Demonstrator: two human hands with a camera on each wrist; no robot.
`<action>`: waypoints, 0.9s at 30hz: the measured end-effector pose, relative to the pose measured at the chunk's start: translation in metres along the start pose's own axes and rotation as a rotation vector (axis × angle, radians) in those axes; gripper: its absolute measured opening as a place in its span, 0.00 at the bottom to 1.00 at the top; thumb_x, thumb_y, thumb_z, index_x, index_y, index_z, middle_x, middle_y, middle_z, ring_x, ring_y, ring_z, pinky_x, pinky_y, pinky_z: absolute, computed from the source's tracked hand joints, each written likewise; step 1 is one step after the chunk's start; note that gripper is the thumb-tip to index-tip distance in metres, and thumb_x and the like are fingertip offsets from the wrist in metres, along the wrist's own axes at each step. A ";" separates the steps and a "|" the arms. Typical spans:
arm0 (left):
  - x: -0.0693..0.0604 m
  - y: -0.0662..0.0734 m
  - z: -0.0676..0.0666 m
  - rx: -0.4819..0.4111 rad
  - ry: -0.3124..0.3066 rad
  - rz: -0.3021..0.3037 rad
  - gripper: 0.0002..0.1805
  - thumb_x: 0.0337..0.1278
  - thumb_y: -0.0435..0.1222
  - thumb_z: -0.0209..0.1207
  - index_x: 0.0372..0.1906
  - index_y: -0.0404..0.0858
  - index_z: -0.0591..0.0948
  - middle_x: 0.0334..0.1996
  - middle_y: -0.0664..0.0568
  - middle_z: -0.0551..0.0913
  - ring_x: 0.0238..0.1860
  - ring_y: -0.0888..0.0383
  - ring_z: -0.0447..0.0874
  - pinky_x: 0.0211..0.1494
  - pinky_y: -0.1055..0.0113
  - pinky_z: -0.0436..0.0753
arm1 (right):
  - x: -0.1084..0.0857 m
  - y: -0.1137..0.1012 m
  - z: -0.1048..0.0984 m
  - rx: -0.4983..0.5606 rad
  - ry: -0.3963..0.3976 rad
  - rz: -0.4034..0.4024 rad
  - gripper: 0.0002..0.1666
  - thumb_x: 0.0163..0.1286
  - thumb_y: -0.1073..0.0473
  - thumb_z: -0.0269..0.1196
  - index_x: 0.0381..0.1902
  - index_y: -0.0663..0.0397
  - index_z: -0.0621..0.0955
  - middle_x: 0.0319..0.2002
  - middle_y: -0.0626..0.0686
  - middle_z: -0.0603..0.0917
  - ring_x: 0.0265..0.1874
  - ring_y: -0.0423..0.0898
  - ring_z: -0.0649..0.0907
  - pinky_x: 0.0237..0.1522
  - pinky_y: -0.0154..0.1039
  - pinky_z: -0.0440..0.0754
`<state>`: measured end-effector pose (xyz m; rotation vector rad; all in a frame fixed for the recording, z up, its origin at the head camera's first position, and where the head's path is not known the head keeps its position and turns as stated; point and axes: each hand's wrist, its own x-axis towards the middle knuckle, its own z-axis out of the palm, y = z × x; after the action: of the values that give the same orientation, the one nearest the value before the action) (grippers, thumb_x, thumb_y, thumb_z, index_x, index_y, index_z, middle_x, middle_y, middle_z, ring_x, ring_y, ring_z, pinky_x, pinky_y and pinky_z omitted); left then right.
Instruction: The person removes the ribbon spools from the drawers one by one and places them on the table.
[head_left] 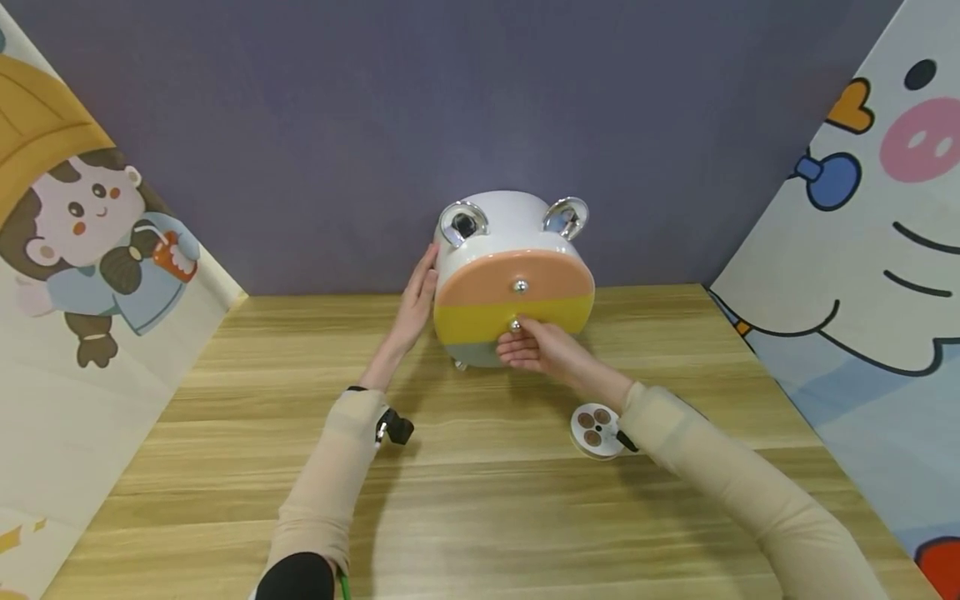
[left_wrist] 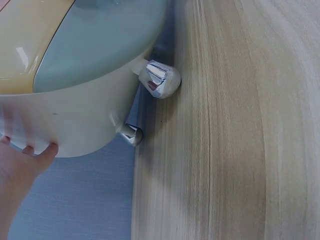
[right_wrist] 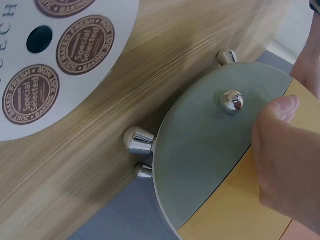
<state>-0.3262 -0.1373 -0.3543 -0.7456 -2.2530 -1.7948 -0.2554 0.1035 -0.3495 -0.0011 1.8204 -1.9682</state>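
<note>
A white rounded box (head_left: 498, 218) with silver ears and short silver feet stands on the table against the dark wall. Its front has an orange, a yellow (head_left: 558, 313) and a grey-green band (right_wrist: 205, 135), with silver knobs. My left hand (head_left: 414, 307) rests against the box's left side, fingers straight; in the left wrist view its fingertips (left_wrist: 47, 152) touch the white side wall. My right hand (head_left: 551, 354) pinches the knob of the yellow band between thumb and finger; in the right wrist view that hand (right_wrist: 287, 165) hides the knob.
A round white item (head_left: 597, 431) with brown circles lies on the wooden table (head_left: 465, 500) below my right wrist. The dark wall (head_left: 480, 108) rises directly behind the box, and panels with cartoon figures stand at the left and right.
</note>
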 end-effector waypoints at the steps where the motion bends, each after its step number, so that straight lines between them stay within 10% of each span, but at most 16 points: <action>1: 0.002 -0.004 0.000 -0.002 0.003 0.000 0.28 0.80 0.37 0.37 0.79 0.39 0.52 0.81 0.42 0.45 0.82 0.46 0.41 0.83 0.48 0.46 | 0.000 0.000 0.000 0.005 -0.002 -0.002 0.29 0.82 0.50 0.42 0.56 0.74 0.73 0.32 0.48 0.87 0.33 0.40 0.88 0.49 0.35 0.87; 9: 0.011 -0.034 0.002 -0.010 0.031 0.019 0.31 0.78 0.52 0.37 0.79 0.51 0.54 0.81 0.53 0.47 0.82 0.54 0.43 0.84 0.51 0.47 | -0.001 -0.001 -0.002 0.049 -0.024 -0.012 0.26 0.82 0.51 0.42 0.52 0.72 0.74 0.31 0.48 0.88 0.33 0.40 0.88 0.48 0.35 0.87; 27: 0.009 -0.037 0.002 0.014 0.038 0.032 0.31 0.77 0.55 0.37 0.79 0.53 0.55 0.81 0.52 0.48 0.82 0.54 0.44 0.83 0.50 0.49 | -0.008 0.004 -0.003 0.118 -0.049 -0.008 0.23 0.81 0.50 0.45 0.47 0.65 0.76 0.33 0.50 0.88 0.36 0.42 0.88 0.49 0.34 0.87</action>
<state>-0.3507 -0.1386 -0.3828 -0.7352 -2.2144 -1.7622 -0.2480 0.1083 -0.3512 -0.0197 1.6745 -2.0602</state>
